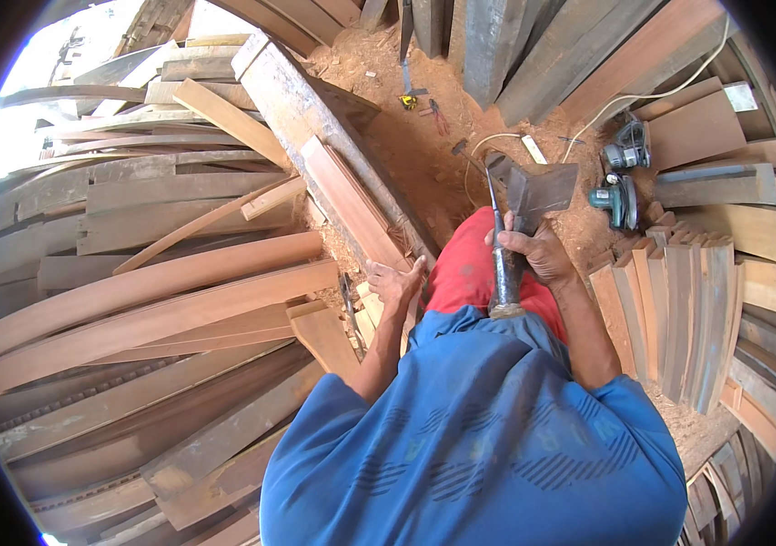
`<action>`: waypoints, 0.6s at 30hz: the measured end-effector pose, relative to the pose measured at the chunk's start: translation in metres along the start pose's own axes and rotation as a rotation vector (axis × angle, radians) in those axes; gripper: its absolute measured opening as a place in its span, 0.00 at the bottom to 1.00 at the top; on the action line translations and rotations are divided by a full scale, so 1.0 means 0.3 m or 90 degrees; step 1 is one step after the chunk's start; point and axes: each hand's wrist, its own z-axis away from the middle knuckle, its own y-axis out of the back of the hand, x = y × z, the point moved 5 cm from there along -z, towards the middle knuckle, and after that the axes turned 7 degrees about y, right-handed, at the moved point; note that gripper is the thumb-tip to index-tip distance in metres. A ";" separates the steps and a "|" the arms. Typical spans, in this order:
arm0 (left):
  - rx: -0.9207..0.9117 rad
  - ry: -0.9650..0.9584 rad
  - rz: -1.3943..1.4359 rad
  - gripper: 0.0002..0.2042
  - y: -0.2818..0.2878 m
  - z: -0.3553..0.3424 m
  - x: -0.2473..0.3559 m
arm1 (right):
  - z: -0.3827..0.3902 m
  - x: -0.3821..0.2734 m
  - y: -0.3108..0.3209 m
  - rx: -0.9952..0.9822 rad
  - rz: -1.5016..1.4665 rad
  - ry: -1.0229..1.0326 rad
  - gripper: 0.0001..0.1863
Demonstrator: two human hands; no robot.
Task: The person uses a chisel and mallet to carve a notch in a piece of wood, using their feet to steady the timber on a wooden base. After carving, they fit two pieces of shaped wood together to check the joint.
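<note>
My right hand (538, 250) is closed round a long narrow metal chisel (504, 273) and a dark, wide-headed tool (543, 191), held upright above my red-clad lap. My left hand (395, 284) has its fingers apart on the lower end of a reddish wooden board (347, 196). That board lies lengthwise on a thick, worn plank bench (274, 77), which runs from my knees toward the back left.
Stacked boards (133, 282) fill the left; upright planks (670, 309) lean at the right. On the sawdust-covered ground (361, 68) lie a yellow tape measure (409, 101), pliers (436, 118), a white power strip (534, 149) and corded power tools (614, 200).
</note>
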 end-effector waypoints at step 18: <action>-0.265 -0.080 0.149 0.30 0.129 -0.166 -0.031 | -0.129 -0.192 0.083 0.009 -0.008 0.011 0.10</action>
